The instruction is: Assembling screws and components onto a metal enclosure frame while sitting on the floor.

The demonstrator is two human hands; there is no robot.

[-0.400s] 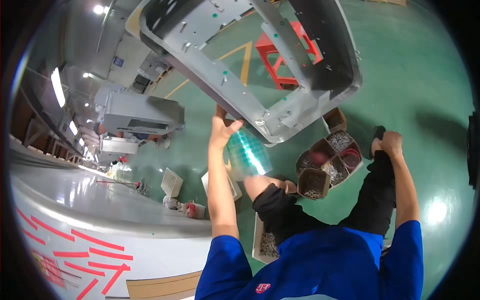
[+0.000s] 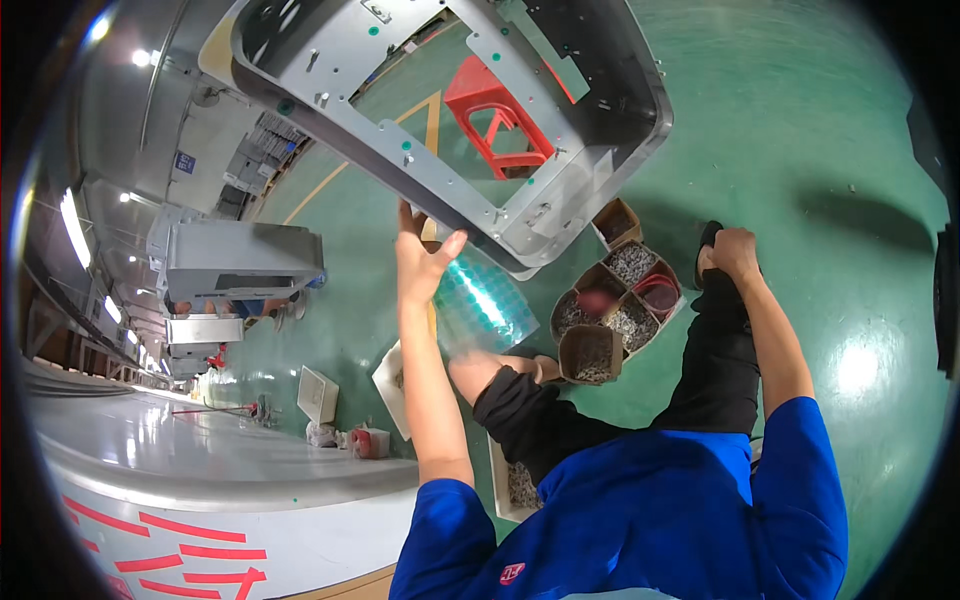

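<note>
A large grey metal housing point(image 2: 440, 180) with a wide rectangular opening tilts across the top of the view, dotted with small green round stickers. Just below its lower left edge, my left hand point(image 2: 424, 262) has its thumb raised and its other fingers partly hidden behind. From that hand hangs a clear sheet of green round stickers point(image 2: 485, 308), shiny with glare. My right hand point(image 2: 736, 252) is closed in a fist beyond my right knee, well apart from the housing; whatever it may hold is hidden.
Boxes of small metal parts point(image 2: 632, 325) stand on the green floor between my legs. A red plastic stool point(image 2: 500, 115) shows through the housing's opening. White bins point(image 2: 318, 396) stand left, beside a white table point(image 2: 330, 540) with red tape strips. Another grey housing point(image 2: 245, 258) stands farther off.
The whole scene has shifted leftward as my view turned. Both hands keep nearly the same pose, the left still with the sticker sheet, the right still closed.
</note>
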